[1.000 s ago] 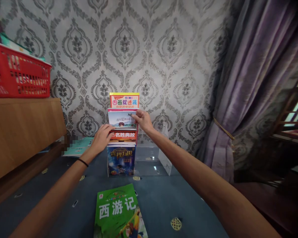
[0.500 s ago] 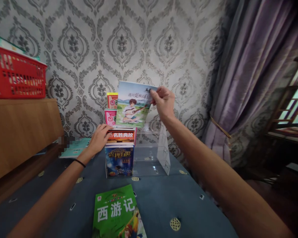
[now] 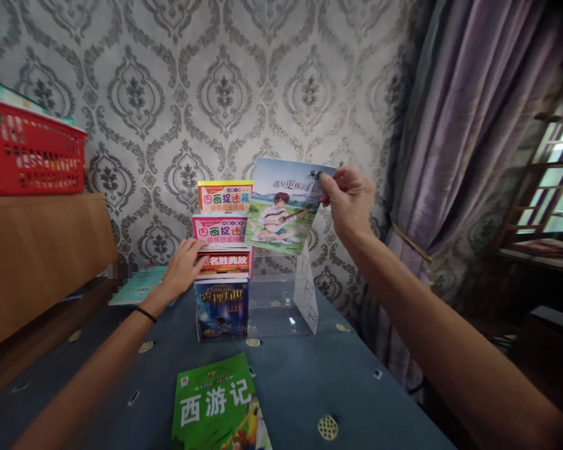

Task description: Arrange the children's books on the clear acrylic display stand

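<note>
My right hand (image 3: pixel 353 199) is closed on the upper right corner of a picture book (image 3: pixel 284 203), whose cover has a child playing a guitar. The book is in the air, tilted, in front of the upper right part of a clear tiered stand (image 3: pixel 304 294). My left hand (image 3: pixel 184 267) grips the left side of a red-orange book (image 3: pixel 228 262) in the stand, thumb across its front and fingers at its top. Above it stand a pink book (image 3: pixel 218 230) and a yellow-topped book (image 3: pixel 223 197), both partly covered by the held book. A dark blue book (image 3: pixel 222 309) fills the lowest tier.
A green book (image 3: pixel 218 403) lies flat on the blue tablecloth (image 3: pixel 291 387), close to me. At the left, a red basket (image 3: pixel 32 150) sits on a wooden cabinet (image 3: pixel 47 256). A teal item (image 3: pixel 138 284) lies behind my left arm. A purple curtain (image 3: pixel 431 156) hangs at the right.
My right hand has carried the guitar-cover book to the right, uncovering more of the pink and yellow-topped books. My left hand stays at the stand's left side.
</note>
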The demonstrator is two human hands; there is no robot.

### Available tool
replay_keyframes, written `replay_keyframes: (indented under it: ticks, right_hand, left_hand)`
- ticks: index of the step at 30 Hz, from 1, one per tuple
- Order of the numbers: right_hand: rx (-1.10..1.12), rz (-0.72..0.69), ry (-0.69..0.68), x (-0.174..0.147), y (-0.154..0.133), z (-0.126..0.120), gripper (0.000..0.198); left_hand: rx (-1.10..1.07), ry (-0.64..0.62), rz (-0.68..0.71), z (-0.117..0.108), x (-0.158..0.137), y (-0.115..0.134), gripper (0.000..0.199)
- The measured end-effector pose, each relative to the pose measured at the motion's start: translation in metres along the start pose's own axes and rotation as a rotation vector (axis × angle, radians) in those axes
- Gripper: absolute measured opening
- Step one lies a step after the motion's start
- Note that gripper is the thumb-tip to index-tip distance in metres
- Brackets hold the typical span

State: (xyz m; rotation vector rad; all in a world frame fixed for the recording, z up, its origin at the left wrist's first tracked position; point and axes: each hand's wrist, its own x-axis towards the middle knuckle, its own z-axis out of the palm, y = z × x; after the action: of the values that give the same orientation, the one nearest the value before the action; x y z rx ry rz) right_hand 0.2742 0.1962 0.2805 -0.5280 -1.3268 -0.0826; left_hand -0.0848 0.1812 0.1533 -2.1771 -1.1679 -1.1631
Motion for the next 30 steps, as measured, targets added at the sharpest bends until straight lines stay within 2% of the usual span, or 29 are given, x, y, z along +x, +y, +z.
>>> replay_keyframes:
  ticks: [9, 14, 20, 24, 30]
  right_hand:
    - [-0.032, 0.042, -0.013, -0.022, 0.006, -0.026, 0.036]
    - [-0.05, 0.049, -0.029, -0.032, 0.007, -0.035, 0.037]
    - [-0.052, 0.035, 0.03, -0.03, 0.01, -0.031, 0.036]
    - [-0.046, 0.04, 0.075, -0.027, 0.015, -0.027, 0.034]
    - [-0.025, 0.1, 0.067, -0.031, 0.031, -0.019, 0.031]
  left_hand:
    - [-0.01, 0.031, -0.025, -0.008, 0.008, -0.003, 0.021]
    - [-0.026, 0.029, -0.055, -0.002, 0.016, -0.009, 0.026]
    - [-0.089, -0.024, -0.102, 0.007, 0.037, -0.025, 0.036]
    - [-0.144, -0.041, -0.154, 0.004, 0.046, -0.031, 0.038]
    - [-0.238, -0.088, -0.244, 0.0, 0.051, -0.035, 0.04]
